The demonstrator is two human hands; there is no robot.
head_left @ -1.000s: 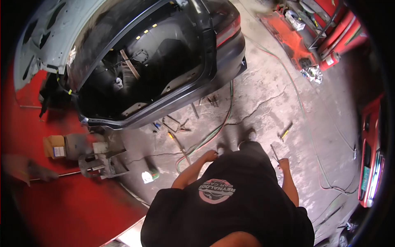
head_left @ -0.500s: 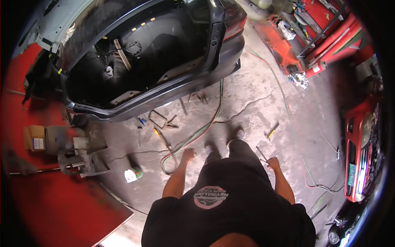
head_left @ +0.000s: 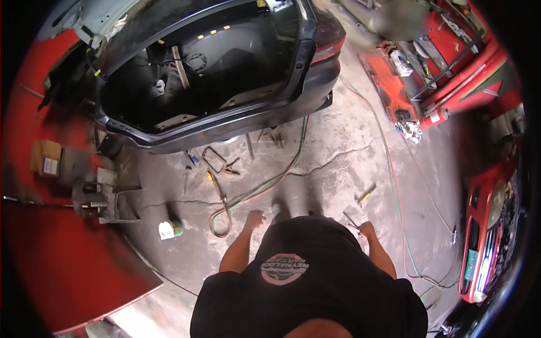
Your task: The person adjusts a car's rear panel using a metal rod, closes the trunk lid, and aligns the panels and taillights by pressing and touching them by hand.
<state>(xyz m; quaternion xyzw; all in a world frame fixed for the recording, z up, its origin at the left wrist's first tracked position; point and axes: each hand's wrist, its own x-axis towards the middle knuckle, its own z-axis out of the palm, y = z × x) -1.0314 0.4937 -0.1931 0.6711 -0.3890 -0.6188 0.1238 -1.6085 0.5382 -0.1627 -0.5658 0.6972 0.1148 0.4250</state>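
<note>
My right hand (head_left: 367,230) is closed around a thin dark rod-shaped tool (head_left: 350,218), which points forward and left; its exact kind is too small to tell. To the left of my body, my left hand (head_left: 256,219) hangs with curled fingers, and nothing shows in it. A looped hose (head_left: 221,228) lies on the floor just left of that hand. On the floor ahead of my right hand is a hammer-like tool with a yellow part (head_left: 366,195).
A dark car body (head_left: 225,132) with an open trunk stands ahead. Several tools and a bent metal frame (head_left: 214,160) lie below its bumper. A small can (head_left: 178,227) is at left, a red bumper (head_left: 472,242) at right. Hoses (head_left: 394,197) cross the floor.
The view has shifted, and the red bumper at right sits lower. My shoes are now mostly hidden by my shirt. The tool stays in my right hand.
</note>
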